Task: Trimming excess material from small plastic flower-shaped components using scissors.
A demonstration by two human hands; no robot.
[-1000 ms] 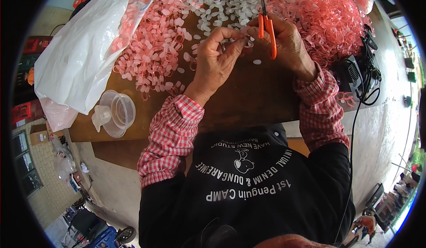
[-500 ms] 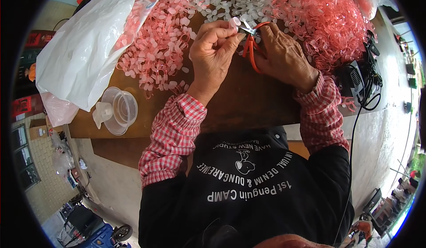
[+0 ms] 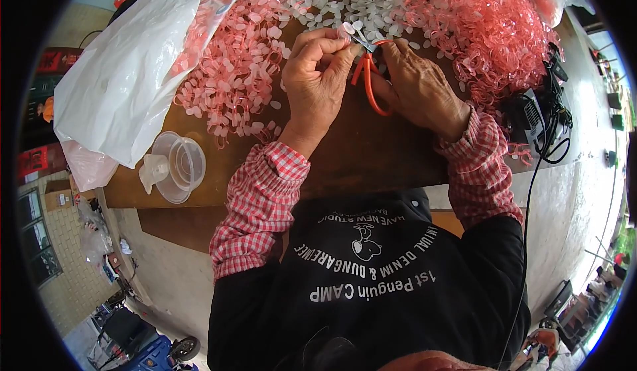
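Orange-handled scissors (image 3: 369,79) sit clenched in the right hand (image 3: 421,89), blades at a small white plastic piece (image 3: 350,29) pinched in the left hand (image 3: 318,72). Pink pieces (image 3: 232,72) crowd the counter (image 3: 371,152) from 9 to 2 o'clock; bare wood lies at 6. A clear tub (image 3: 178,165) stands at the counter's 8 o'clock edge.

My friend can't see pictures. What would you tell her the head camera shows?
Two hands meet over a brown table: the right hand works orange-handled scissors on a small pale plastic piece pinched in the left hand. Heaps of pink pieces and a white plastic bag surround them.
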